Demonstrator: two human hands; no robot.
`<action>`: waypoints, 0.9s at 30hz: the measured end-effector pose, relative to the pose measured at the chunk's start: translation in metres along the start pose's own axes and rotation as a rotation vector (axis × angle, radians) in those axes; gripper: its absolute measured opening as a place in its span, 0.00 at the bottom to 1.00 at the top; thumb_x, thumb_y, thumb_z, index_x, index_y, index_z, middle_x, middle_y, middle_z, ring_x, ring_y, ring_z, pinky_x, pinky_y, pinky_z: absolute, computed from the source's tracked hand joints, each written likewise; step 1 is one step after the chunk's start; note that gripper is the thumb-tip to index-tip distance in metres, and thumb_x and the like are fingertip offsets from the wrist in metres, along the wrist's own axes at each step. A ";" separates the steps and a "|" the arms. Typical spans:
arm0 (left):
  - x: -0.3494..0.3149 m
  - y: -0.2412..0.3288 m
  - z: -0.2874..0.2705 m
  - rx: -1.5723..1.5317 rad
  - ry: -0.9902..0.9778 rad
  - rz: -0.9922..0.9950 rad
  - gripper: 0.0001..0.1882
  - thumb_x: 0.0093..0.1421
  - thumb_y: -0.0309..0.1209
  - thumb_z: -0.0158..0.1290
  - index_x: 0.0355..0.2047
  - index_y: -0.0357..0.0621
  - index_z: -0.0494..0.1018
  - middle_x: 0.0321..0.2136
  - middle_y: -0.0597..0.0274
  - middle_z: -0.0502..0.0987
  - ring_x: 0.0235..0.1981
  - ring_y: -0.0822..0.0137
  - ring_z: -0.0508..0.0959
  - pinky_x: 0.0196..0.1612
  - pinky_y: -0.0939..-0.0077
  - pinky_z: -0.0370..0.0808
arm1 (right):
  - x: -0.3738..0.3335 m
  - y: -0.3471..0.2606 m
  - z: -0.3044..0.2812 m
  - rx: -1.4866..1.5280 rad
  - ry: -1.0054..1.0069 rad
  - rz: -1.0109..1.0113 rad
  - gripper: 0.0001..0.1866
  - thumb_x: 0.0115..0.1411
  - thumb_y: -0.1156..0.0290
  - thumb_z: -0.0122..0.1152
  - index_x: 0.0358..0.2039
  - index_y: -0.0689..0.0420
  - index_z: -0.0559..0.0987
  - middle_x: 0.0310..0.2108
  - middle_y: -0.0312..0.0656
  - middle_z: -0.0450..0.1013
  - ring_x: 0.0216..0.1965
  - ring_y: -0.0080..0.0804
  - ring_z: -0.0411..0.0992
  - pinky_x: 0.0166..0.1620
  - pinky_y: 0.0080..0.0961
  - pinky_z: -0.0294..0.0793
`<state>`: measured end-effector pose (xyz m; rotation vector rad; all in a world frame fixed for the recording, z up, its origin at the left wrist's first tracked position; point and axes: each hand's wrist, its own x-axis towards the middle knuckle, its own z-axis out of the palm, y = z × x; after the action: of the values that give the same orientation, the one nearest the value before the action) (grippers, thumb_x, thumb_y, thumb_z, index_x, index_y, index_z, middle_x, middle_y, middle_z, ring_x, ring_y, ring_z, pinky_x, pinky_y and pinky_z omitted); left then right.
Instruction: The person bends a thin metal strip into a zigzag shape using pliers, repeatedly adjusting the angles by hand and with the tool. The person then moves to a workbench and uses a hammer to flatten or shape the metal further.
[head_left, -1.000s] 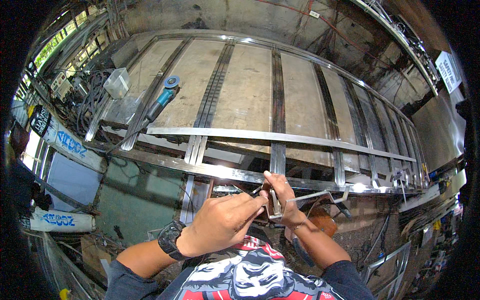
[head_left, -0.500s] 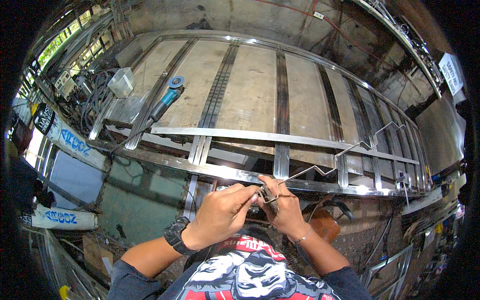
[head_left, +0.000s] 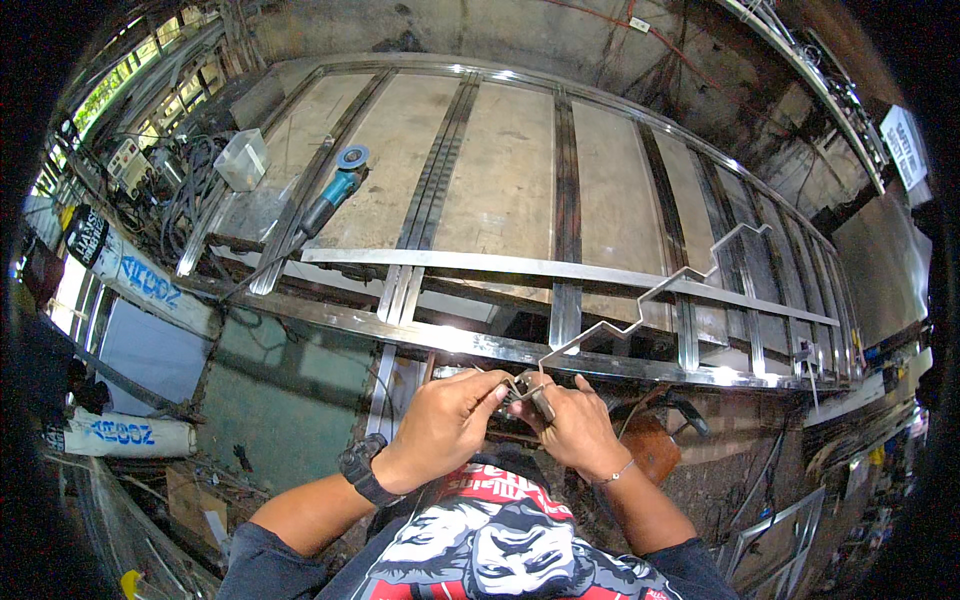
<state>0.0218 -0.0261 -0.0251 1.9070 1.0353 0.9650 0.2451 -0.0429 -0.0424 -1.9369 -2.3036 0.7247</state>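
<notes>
A long metal strip bent into zigzag steps [head_left: 660,287] runs from between my hands up to the right, over the steel frame. My left hand [head_left: 440,425] is closed, thumb and fingers pinching the strip's near bent end. Close beside it, my right hand [head_left: 580,428] is closed around a small grey metal piece [head_left: 540,402] next to the strip; its exact kind is hidden by my fingers. Both hands are just in front of the frame's near rail [head_left: 470,343].
A large welded steel frame [head_left: 566,200] with several crossbars spans the workbench, a flat bar [head_left: 480,262] across it. An angle grinder [head_left: 335,197] lies at the left, near a clear plastic box [head_left: 242,160] and cables. Two white cylinders [head_left: 140,275] stick in at the left.
The zigzag strip has turned, its far end swinging up and to the left. My right fingers have shifted around the grey piece, some now raised. My left hand has barely moved.
</notes>
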 end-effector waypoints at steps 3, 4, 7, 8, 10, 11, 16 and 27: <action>-0.004 -0.007 0.010 -0.140 0.060 -0.046 0.09 0.71 0.26 0.55 0.46 0.36 0.82 0.32 0.42 0.82 0.32 0.44 0.84 0.35 0.58 0.78 | -0.001 0.011 0.012 0.069 0.067 -0.096 0.26 0.69 0.48 0.66 0.58 0.52 0.76 0.41 0.56 0.82 0.42 0.62 0.81 0.45 0.51 0.80; -0.003 -0.009 0.013 -0.174 0.067 -0.078 0.09 0.71 0.26 0.54 0.46 0.36 0.82 0.31 0.44 0.82 0.31 0.48 0.84 0.35 0.60 0.78 | -0.002 0.012 0.014 0.108 0.077 -0.109 0.26 0.68 0.48 0.67 0.57 0.53 0.76 0.39 0.56 0.82 0.41 0.62 0.81 0.44 0.51 0.80; -0.004 -0.022 0.017 -0.291 0.076 -0.190 0.11 0.73 0.28 0.53 0.45 0.34 0.82 0.28 0.50 0.83 0.27 0.60 0.83 0.32 0.65 0.76 | -0.001 0.010 0.022 0.222 0.174 -0.171 0.26 0.66 0.46 0.69 0.50 0.56 0.77 0.34 0.55 0.80 0.37 0.61 0.81 0.41 0.52 0.80; -0.004 -0.032 0.019 -0.339 0.070 -0.237 0.11 0.73 0.28 0.53 0.45 0.34 0.83 0.27 0.53 0.83 0.25 0.66 0.81 0.30 0.68 0.75 | -0.001 0.007 0.017 0.290 0.119 -0.103 0.25 0.66 0.47 0.70 0.49 0.56 0.77 0.35 0.55 0.80 0.38 0.60 0.81 0.41 0.51 0.79; -0.001 -0.038 0.015 -0.443 0.022 -0.377 0.12 0.74 0.29 0.54 0.45 0.34 0.83 0.26 0.60 0.83 0.23 0.74 0.77 0.27 0.74 0.72 | -0.007 0.002 0.001 0.426 0.013 0.040 0.23 0.65 0.50 0.72 0.46 0.57 0.78 0.36 0.54 0.79 0.38 0.58 0.81 0.41 0.49 0.79; 0.003 -0.038 0.010 -0.498 -0.020 -0.471 0.12 0.74 0.29 0.54 0.45 0.34 0.84 0.26 0.64 0.82 0.22 0.78 0.75 0.25 0.77 0.71 | -0.009 0.009 0.008 0.422 0.098 -0.014 0.21 0.65 0.52 0.72 0.44 0.56 0.80 0.36 0.52 0.78 0.38 0.55 0.80 0.40 0.49 0.78; 0.002 -0.057 0.013 -0.751 -0.094 -0.681 0.11 0.75 0.33 0.55 0.43 0.38 0.83 0.27 0.67 0.82 0.18 0.81 0.73 0.19 0.82 0.68 | -0.020 0.000 0.002 0.254 0.141 -0.023 0.21 0.65 0.53 0.72 0.48 0.56 0.81 0.35 0.52 0.75 0.39 0.57 0.79 0.41 0.50 0.77; -0.015 -0.085 0.018 -0.977 -0.145 -0.962 0.13 0.75 0.32 0.55 0.49 0.34 0.80 0.29 0.61 0.81 0.18 0.78 0.71 0.18 0.81 0.67 | -0.030 0.027 0.007 -0.057 0.067 -0.062 0.19 0.62 0.63 0.72 0.44 0.60 0.75 0.42 0.59 0.71 0.42 0.63 0.78 0.41 0.53 0.80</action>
<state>0.0039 -0.0109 -0.1097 0.5364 0.9538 0.5481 0.2738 -0.0705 -0.0506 -1.8721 -2.3580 0.5852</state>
